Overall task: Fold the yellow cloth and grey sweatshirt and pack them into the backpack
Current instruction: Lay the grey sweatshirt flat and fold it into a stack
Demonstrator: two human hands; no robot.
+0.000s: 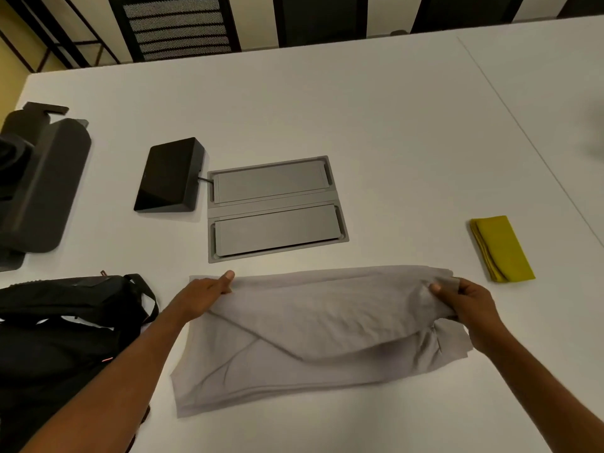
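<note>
Grey sweatshirt [313, 335] lies mid-fold at near centre of white tabletop [392, 125]. Left hand [206, 289] pinches far-left corner, right hand [467, 302] grips bunched far-right edge; hands wide apart. Folded yellow cloth [501, 248] sits right, apart from sweatshirt. Black backpack [65, 328] at left edge. Bare tabletop beyond. No legible writing.

A single wide-angle camera worn on the person's head looks forward and steeply down over the white surface [392, 109]. It sits close: both forearms come in from the bottom edge, and the left hand [202, 291] and right hand [467, 305], at the grey sweatshirt [310, 322], fall in the lower middle. The surface's far edge and a mesh-backed chair [176, 27] line the top; the frame's left edge cuts the black backpack [65, 322].
</note>
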